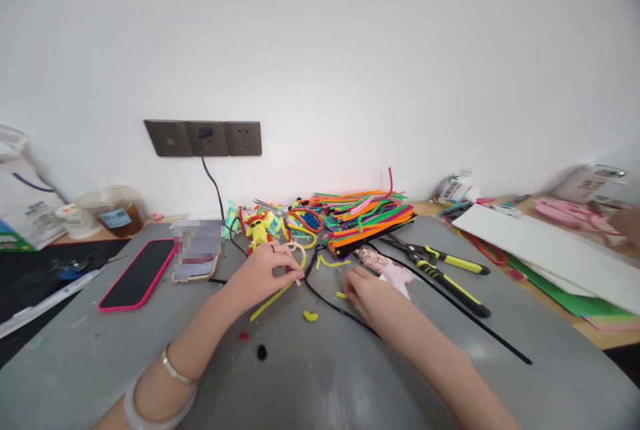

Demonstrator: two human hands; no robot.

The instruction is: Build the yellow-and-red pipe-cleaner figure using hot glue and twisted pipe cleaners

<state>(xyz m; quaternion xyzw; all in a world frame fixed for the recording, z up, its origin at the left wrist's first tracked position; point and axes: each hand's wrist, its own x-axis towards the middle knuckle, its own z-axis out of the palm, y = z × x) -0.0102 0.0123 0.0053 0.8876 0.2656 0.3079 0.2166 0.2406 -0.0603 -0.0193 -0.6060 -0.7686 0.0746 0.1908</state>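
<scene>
Yellow pipe cleaner (pixel 273 298) mid tabletop (pixel 320 383), upper end pinched in left hand (pixel 265 270) fingers, likely to steady its loop. Right hand (pixel 370 297) at 3 o'clock, fingers curled beside yellow offcut (pixel 341 295); grip unclear. Pliers (pixel 440 265) at 2 o'clock, within reach; coloured stem pile (pixel 365 217) at 12.

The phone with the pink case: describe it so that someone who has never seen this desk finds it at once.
Start at the grey mat that covers the desk and go to its left part, left of the left hand. The phone lies flat there, its screen dark. The bright pink rim sets it apart from the paler phone right beside it.
</scene>
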